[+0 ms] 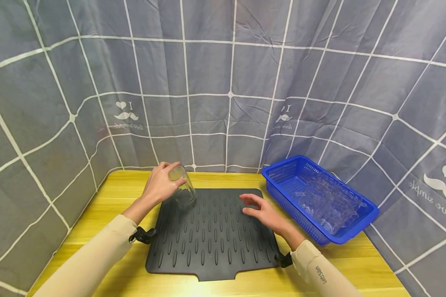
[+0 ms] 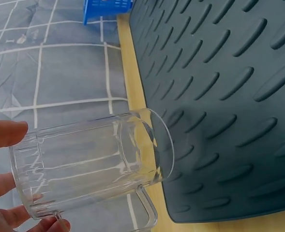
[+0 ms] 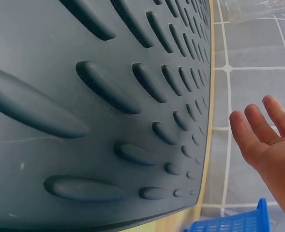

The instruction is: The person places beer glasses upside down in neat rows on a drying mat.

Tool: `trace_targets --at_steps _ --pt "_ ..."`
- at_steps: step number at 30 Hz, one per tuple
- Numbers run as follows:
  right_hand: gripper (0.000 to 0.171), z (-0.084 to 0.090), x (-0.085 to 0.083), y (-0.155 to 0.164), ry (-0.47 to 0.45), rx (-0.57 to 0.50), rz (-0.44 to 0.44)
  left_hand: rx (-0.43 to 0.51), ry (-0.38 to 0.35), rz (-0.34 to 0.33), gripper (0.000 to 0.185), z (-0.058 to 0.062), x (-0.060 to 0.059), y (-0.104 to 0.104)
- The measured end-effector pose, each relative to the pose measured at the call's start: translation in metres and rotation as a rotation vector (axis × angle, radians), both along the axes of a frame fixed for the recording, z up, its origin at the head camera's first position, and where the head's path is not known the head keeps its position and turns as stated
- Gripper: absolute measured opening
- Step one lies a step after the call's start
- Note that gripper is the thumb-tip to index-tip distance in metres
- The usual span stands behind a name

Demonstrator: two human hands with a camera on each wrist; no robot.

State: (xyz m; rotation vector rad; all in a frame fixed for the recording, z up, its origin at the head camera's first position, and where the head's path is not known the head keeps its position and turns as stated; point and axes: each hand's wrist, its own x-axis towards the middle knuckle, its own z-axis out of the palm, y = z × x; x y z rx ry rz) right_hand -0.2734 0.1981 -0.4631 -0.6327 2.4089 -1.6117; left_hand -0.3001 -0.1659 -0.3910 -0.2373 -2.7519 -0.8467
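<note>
Fingers of the left hand (image 1: 160, 185) curl round a clear mug (image 1: 183, 187), tilted over the far left corner of the dark ribbed mat (image 1: 212, 235) on the yellow tabletop (image 1: 111, 198). Spread and empty, the right hand (image 1: 262, 210) hovers over the mat's right side, just beside a blue basket (image 1: 282, 171) of more glasses (image 1: 328, 202) at the tabletop's right edge.

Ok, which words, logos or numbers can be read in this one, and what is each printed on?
"I love simple", with a heart and moustache: grey white-gridded backdrop cloth, left print.
Same motif, middle print: too blurred to read fully.
"love simple", right print: start cut off by the frame.
Small lettering on the right beige sleeve: too small to read.
</note>
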Motion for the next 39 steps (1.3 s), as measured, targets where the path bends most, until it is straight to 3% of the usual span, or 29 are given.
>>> trace_targets --at_steps 9,39 --pt "0.046 -0.001 0.001 0.0 0.019 0.006 0.018 -0.027 -0.047 0.009 0.068 -0.008 -0.006 -0.001" --pt "0.045 -0.003 0.001 0.001 -0.006 -0.019 0.02 -0.082 -0.074 0.051 0.068 -0.018 -0.021 0.003"
